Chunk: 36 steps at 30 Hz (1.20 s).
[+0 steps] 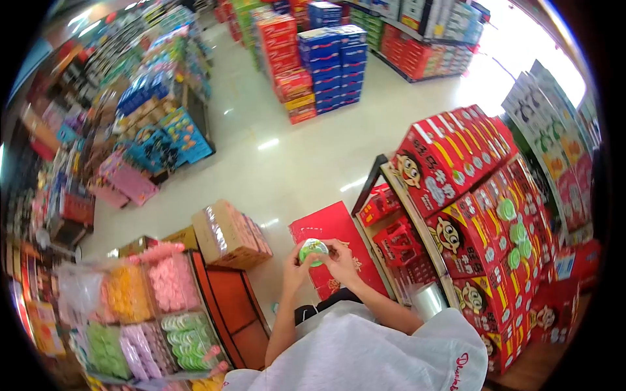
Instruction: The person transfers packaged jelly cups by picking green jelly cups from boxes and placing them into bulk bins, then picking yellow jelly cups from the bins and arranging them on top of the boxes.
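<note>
- Far left, here's the wooden display stand with reddish-brown side panels (225,306), its clear bins heaped with colour: bright orange plastic-wrapped packs (128,301), then pale pink packs (174,283), and green-and-white striped round pieces (189,345) in front. No label readable on those!
- Next along, a brown cardboard carton sealed with shiny tape (223,234), its print too small to make out.
- Centre stage, the left hand (295,266), fingertips pinching one side of the small round green-and-white pack (314,251), held up in front of the body. Its markings are too blurred to read.
- The right hand (339,262) grips the other side, so it's a two-handed hold. Handling the pack looks like the step in hand; shifting either grip would call for a firm pinch from the other.
- Below, a flat red sheet with gold markings (349,228), illegible from here.
- Lower right, the light grey fabric sleeve (450,345) flashes red script, perhaps starting with "D".
- And finally, stacked red cartons with a cartoon face (466,244)! Big Chinese characters, apparently 旺仔牛奶, with green round packs (517,232) resting on top.
</note>
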{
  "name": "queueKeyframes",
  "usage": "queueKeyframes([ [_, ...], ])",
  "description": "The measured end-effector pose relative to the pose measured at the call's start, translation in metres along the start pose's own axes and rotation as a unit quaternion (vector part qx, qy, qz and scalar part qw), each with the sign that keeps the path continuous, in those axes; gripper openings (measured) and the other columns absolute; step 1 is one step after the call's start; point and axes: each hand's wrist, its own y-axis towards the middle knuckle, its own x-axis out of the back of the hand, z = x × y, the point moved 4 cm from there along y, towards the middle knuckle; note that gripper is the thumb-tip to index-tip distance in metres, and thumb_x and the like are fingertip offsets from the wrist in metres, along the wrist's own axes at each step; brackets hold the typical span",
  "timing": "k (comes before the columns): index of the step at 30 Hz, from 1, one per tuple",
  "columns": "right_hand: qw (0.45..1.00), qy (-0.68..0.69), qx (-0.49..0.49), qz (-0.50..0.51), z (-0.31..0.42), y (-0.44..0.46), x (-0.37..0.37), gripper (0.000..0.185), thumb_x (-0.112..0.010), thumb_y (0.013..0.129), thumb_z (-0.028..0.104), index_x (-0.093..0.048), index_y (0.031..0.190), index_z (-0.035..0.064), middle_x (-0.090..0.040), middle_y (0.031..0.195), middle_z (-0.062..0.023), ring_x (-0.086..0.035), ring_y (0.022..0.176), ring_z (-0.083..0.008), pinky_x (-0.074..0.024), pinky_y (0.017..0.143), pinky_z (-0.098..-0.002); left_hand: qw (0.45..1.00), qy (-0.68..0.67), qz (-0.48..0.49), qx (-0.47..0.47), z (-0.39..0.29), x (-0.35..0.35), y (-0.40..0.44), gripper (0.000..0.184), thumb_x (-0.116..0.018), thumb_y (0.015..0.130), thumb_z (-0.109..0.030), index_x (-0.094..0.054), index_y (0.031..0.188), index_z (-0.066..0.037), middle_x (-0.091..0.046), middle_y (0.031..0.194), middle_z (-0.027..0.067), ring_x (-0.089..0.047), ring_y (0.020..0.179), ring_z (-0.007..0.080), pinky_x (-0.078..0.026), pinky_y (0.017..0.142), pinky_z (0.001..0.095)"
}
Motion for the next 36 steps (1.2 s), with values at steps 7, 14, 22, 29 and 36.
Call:
queueKeyframes([
  [7,0.980,-0.092,-0.034,0.174,-0.032,0.010,-0.128,0.023,-0.066,0.085,0.006,-0.060,0.106,-0.0024,-0.065,0.091,-0.0059,-0.059,0.079,-0.0098,-0.0494,0.071,-0.0257,0.984,0.042,-0.170,-0.022,0.012,0.131,-0.042,0.032,-0.062,0.089,-0.011,-0.060,0.118,0.004,-0.066,0.099,0.0064,-0.059,0.086,0.0095,-0.048,0.073,0.0239],
  [14,0.932,-0.113,-0.032,0.342,-0.065,-0.012,-0.246,0.021,-0.064,0.086,0.005,-0.060,0.106,-0.0012,-0.066,0.092,-0.0063,-0.060,0.081,-0.0099,-0.0485,0.074,-0.0252,0.938,0.098,-0.331,-0.027,0.010,0.230,-0.107,0.030,-0.055,0.094,-0.016,-0.060,0.115,0.005,-0.068,0.097,0.0134,-0.061,0.088,0.0130,-0.048,0.077,0.0273],
  [22,0.843,-0.167,0.087,0.505,-0.096,-0.061,-0.383,0.028,-0.063,0.082,-0.001,-0.059,0.110,0.0008,-0.062,0.093,-0.0079,-0.060,0.082,-0.0146,-0.0483,0.073,-0.0271,0.879,0.142,-0.454,0.006,0.031,0.330,-0.194,0.030,-0.057,0.091,-0.012,-0.060,0.119,-0.001,-0.067,0.097,0.0150,-0.062,0.080,0.0151,-0.049,0.071,0.0294],
  [29,0.715,-0.222,0.222,0.624,-0.152,-0.125,-0.497,0.036,-0.059,0.074,-0.004,-0.061,0.108,0.0030,-0.059,0.104,-0.0183,-0.057,0.092,-0.0359,-0.0470,0.082,-0.0396,0.813,0.215,-0.529,0.111,0.090,0.399,-0.275,0.046,-0.057,0.089,-0.016,-0.048,0.133,-0.005,-0.062,0.090,0.0164,-0.061,0.078,0.0301,-0.048,0.072,0.0382],
  [36,0.626,-0.348,0.218,0.662,-0.214,-0.161,-0.535,0.037,-0.064,0.072,-0.001,-0.064,0.108,0.0046,-0.063,0.098,-0.0168,-0.059,0.097,-0.0368,-0.0467,0.084,-0.0446,0.812,0.136,-0.515,0.239,0.117,0.413,-0.296,0.054,-0.062,0.086,-0.025,-0.044,0.129,0.002,-0.062,0.094,0.0213,-0.062,0.083,0.0367,-0.049,0.073,0.0430],
])
